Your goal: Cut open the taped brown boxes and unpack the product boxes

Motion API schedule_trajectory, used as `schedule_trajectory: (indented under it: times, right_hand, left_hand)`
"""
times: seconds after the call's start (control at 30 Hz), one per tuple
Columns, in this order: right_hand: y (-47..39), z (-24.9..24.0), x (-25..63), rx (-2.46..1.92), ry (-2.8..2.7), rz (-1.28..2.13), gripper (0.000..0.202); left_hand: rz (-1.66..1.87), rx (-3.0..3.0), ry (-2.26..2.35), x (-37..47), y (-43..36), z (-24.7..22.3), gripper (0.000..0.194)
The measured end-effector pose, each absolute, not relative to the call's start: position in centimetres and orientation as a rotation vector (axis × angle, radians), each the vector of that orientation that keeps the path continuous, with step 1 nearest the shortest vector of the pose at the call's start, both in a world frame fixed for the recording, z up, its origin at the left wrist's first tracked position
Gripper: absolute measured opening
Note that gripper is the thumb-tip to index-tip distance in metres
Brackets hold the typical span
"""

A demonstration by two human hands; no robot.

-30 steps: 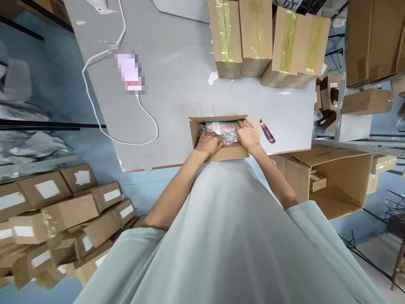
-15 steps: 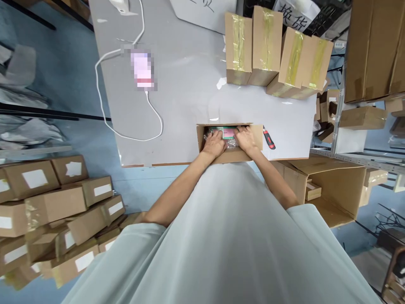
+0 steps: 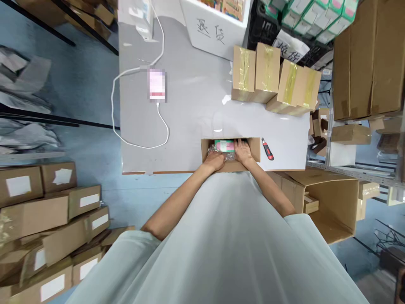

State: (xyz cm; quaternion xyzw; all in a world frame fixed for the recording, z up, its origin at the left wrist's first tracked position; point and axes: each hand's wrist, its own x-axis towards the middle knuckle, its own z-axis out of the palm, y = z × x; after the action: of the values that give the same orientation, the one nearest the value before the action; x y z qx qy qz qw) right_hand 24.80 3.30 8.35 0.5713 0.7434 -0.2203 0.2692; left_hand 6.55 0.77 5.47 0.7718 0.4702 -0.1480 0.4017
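An open cardboard box (image 3: 255,153) stands at the table's front edge, right before my body. Inside it lies a small green and pink carton (image 3: 225,146), with clear bubble wrap (image 3: 230,156) in front and at its left end. My left hand (image 3: 215,160) is in the box's near left part, fingers curled in at the bubble wrap, their tips hidden. At the carton's right end is my right hand (image 3: 243,151), its fingers stretched out and pointing away from me. A red and black utility knife (image 3: 267,149) lies just right of the box.
Several taped cardboard boxes (image 3: 268,69) stand at the back right, beside a white bin (image 3: 218,29) with handwriting. A blurred-out phone (image 3: 157,84) lies on the left with a white cable (image 3: 113,107). Labelled parcels (image 3: 53,211) are piled on the floor at left.
My left hand has drawn slightly back toward me and its fingers have curled. More of the green and pink carton shows. My view has tilted up, bringing the back bins into sight.
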Motion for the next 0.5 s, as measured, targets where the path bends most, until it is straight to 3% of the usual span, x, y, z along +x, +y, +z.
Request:
schedule_trajectory:
  times: [0.1,0.5]
  right_hand:
    - [3.7,8.9,23.5,1.44,2.049,-0.594,0.079]
    - [3.9,10.9,20.5,1.327,2.068,-0.592,0.037]
  left_hand:
    - [-0.365,1.921,1.187,6.6,0.9,5.4,0.047]
    - [-0.217,1.857,1.206,5.4,-0.3,5.1,0.036]
